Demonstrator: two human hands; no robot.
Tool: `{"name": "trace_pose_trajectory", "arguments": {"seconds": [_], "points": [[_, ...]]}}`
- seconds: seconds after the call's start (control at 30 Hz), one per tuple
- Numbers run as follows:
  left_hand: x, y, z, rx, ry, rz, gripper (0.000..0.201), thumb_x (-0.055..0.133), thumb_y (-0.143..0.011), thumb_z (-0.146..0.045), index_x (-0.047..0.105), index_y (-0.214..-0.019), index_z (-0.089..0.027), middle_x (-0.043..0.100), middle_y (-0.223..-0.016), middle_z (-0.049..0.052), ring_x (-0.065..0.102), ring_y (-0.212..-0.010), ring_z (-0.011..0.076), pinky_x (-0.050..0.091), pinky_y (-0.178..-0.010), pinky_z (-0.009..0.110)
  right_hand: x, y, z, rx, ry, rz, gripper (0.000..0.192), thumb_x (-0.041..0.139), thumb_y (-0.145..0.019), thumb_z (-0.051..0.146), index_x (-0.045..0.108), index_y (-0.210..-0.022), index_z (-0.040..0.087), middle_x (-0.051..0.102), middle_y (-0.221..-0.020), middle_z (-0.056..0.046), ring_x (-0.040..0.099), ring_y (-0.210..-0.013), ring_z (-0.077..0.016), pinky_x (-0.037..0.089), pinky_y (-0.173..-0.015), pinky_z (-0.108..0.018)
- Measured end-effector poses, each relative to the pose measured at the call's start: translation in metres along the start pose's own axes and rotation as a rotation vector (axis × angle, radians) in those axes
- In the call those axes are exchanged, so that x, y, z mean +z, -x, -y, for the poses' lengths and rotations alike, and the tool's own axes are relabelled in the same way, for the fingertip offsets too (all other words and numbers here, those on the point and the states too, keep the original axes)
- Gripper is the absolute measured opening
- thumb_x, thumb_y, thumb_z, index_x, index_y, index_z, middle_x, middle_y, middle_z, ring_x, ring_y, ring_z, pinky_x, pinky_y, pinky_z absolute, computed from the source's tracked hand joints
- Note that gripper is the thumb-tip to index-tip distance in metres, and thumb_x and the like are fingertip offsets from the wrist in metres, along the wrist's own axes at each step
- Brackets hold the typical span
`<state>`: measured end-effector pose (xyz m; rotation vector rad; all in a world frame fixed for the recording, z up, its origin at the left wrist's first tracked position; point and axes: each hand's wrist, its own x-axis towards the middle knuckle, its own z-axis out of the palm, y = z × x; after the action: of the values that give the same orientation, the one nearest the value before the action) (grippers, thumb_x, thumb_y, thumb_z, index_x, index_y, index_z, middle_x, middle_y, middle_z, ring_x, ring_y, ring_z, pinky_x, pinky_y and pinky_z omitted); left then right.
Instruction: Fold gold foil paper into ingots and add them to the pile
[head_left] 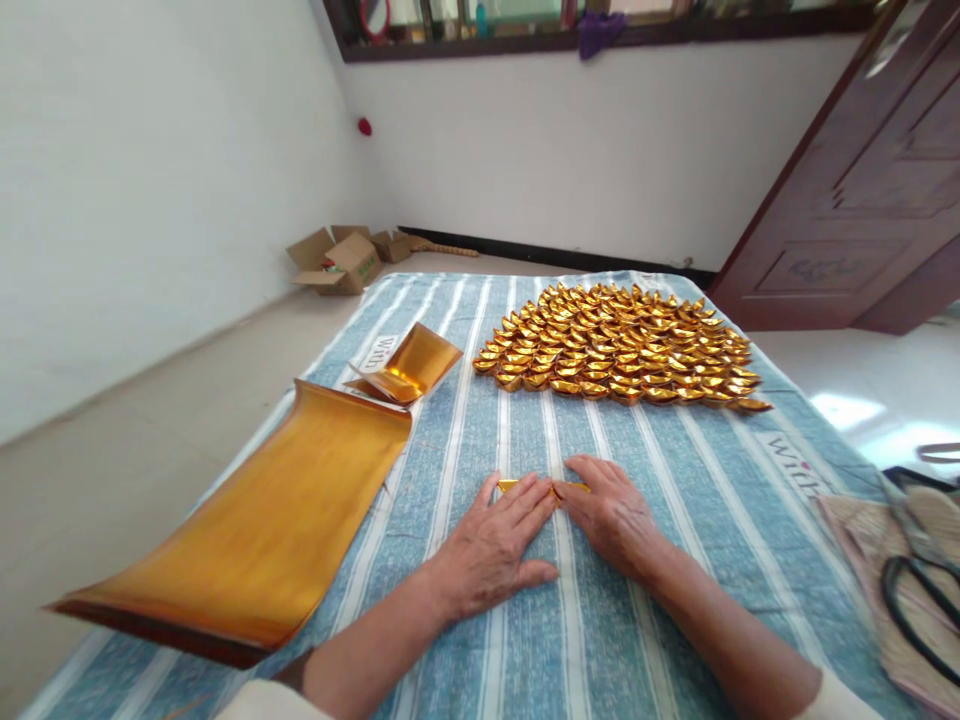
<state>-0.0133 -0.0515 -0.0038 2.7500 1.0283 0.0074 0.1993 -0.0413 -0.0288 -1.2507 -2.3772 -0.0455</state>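
On the striped cloth in front of me lies a small folded piece of gold paper (508,486), mostly hidden under my fingers. My left hand (495,545) rests flat over its left part, fingers stretched and thumb apart. At its right end, my right hand (611,515) has its fingers bent and closed about the paper. Beyond my hands sits a wide cluster of folded gold paper ingots (615,345), packed in rows. To the left lies a long stack of gold paper sheets (255,510) with curled edges. Behind it is a smaller folded gold sheet (424,362).
Blue and white striped cloth (420,600) covers the table. Black-handled scissors (919,570) lie on a woven pad (862,530) at the right edge. Open cardboard boxes (341,262) stand on the floor by the wall. A brown door (832,220) is at the right.
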Motion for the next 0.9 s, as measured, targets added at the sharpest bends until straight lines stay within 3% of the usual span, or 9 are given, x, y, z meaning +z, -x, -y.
{"name": "trace_pose_trajectory", "arguments": {"seconds": [0.33,0.53,0.67,0.9], "points": [[0.005,0.001,0.002,0.019,-0.035,-0.049,0.069,0.047,-0.088,-0.058,0.032,-0.144,-0.020,0.034,-0.150,0.013,0.027,-0.140,0.0281,0.020,-0.110,0.055,0.007,0.016,-0.006,0.094,-0.055,-0.122,0.020,0.055,-0.090,0.029,0.067,-0.105,0.023,0.060,-0.114,-0.011,0.056,-0.107,-0.0255,0.050,-0.088,-0.044],[0.003,0.001,0.001,0.010,-0.024,-0.043,0.070,0.047,-0.089,-0.058,0.030,-0.145,-0.018,0.033,-0.150,0.012,0.026,-0.140,0.0281,0.019,-0.110,0.056,0.002,0.015,0.002,0.025,-0.017,-0.216,0.021,0.052,-0.092,0.025,0.065,-0.106,0.018,0.063,-0.115,-0.012,0.054,-0.115,-0.0271,0.045,-0.095,-0.049],[0.004,0.000,0.001,0.011,-0.005,-0.032,0.070,0.046,-0.090,-0.057,0.027,-0.146,-0.019,0.032,-0.151,0.011,0.025,-0.141,0.0274,0.018,-0.111,0.055,0.002,0.017,0.014,-0.062,0.030,-0.119,0.025,0.048,-0.093,0.021,0.062,-0.113,0.016,0.065,-0.117,-0.009,0.053,-0.119,-0.0257,0.036,-0.105,-0.050],[0.010,0.001,0.005,0.019,0.010,-0.019,0.072,0.039,-0.090,-0.061,0.025,-0.147,-0.019,0.029,-0.152,0.011,0.022,-0.142,0.0277,0.012,-0.113,0.054,0.005,0.027,0.016,-0.041,0.068,-0.022,0.031,0.047,-0.093,0.025,0.058,-0.121,0.017,0.062,-0.125,-0.009,0.048,-0.125,-0.0256,0.033,-0.108,-0.049]]}}
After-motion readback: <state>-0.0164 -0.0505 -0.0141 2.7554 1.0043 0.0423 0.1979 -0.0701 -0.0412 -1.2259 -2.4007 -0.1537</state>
